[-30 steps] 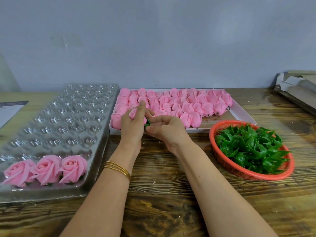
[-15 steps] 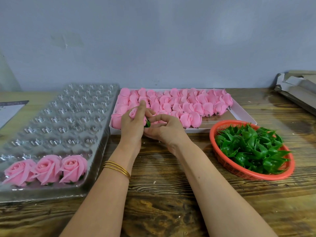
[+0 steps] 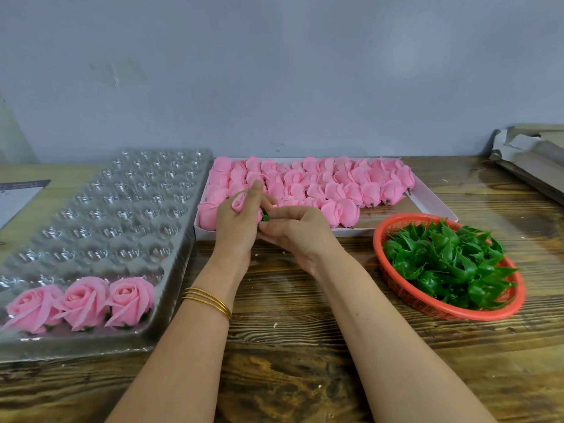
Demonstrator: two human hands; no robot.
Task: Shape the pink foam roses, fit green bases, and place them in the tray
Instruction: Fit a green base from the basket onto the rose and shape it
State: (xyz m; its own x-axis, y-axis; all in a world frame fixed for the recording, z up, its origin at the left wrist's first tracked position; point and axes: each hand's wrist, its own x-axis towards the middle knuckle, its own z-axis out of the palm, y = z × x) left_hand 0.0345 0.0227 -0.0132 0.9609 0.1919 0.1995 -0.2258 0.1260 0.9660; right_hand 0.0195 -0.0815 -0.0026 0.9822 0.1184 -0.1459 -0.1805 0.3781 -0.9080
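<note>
My left hand (image 3: 236,222) holds a pink foam rose (image 3: 238,202) in curled fingers, just in front of the white box's near left corner. My right hand (image 3: 293,228) pinches a small green base (image 3: 265,216) against the bottom of that rose; most of the base is hidden by the fingers. The white box (image 3: 433,198) holds several unshaped pink buds (image 3: 341,187). Three finished roses (image 3: 84,300) sit in the front row of the clear plastic tray (image 3: 122,209) on the left.
A red basket (image 3: 409,296) full of green bases (image 3: 445,264) stands at the right on the wooden table (image 3: 290,346). Folded cardboard (image 3: 534,160) lies at the far right, a paper sheet (image 3: 15,196) at the far left. A wall rises behind.
Both hands stay together at the box's front left corner. The right fingers have shifted slightly against the rose's bottom, with the green base still showing between the hands.
</note>
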